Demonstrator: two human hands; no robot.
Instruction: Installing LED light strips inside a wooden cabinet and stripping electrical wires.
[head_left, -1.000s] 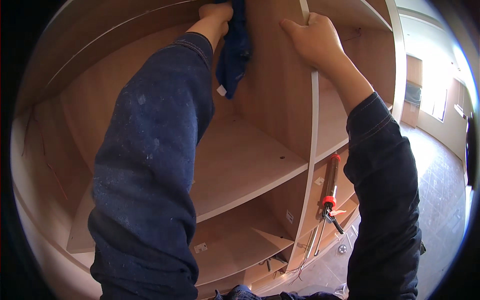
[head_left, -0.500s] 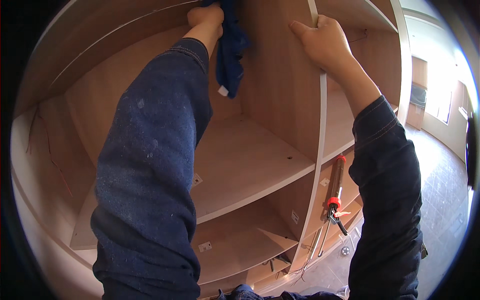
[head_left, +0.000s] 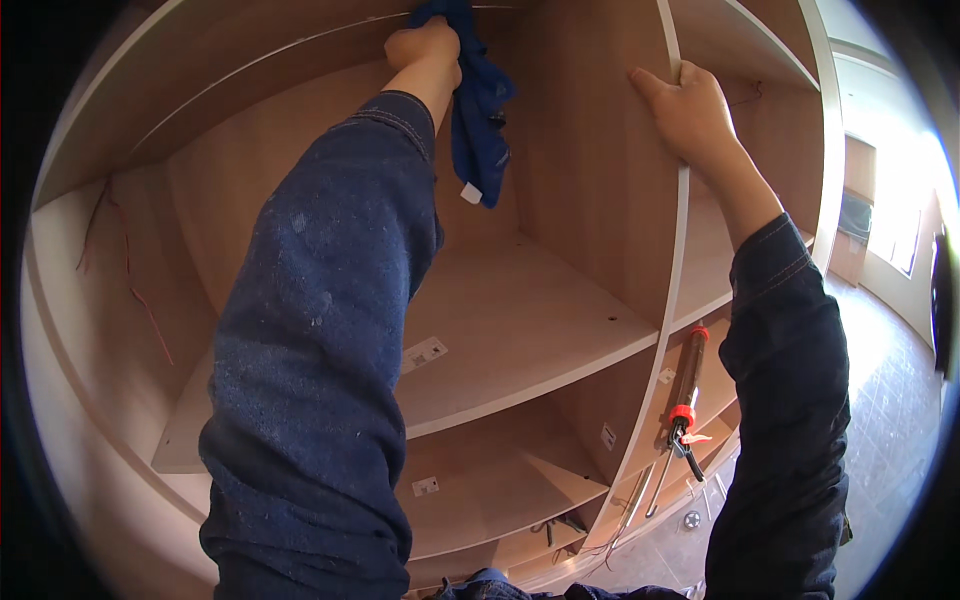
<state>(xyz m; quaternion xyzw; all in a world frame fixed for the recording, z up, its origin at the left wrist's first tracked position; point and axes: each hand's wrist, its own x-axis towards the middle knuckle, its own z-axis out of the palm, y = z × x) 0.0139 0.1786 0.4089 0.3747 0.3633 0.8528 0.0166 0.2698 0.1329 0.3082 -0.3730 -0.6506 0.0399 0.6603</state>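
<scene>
My left hand (head_left: 424, 48) is closed on a dark blue cloth (head_left: 479, 135) with a small white tag, raised against the underside of the wooden cabinet's upper board (head_left: 260, 55). My right hand (head_left: 692, 118) grips the pale front edge of a vertical divider (head_left: 675, 200), thumb on the panel's left face. Below my hands is a wood-grain shelf (head_left: 540, 305) with a small hole and a white label. A thin pale strip runs along the upper board.
A caulking gun (head_left: 692, 385) with red ends lies on a right-side lower shelf. Small tools (head_left: 558, 530) sit lower down. Loose thin wires (head_left: 140, 300) hang at the left. Beyond the cabinet at right are a tiled floor (head_left: 880, 400) and a bright window (head_left: 895, 230).
The cabinet and my right hand appear further right and a little lower as the view shifts. My left hand has moved slightly with the cloth, whose folds hang differently.
</scene>
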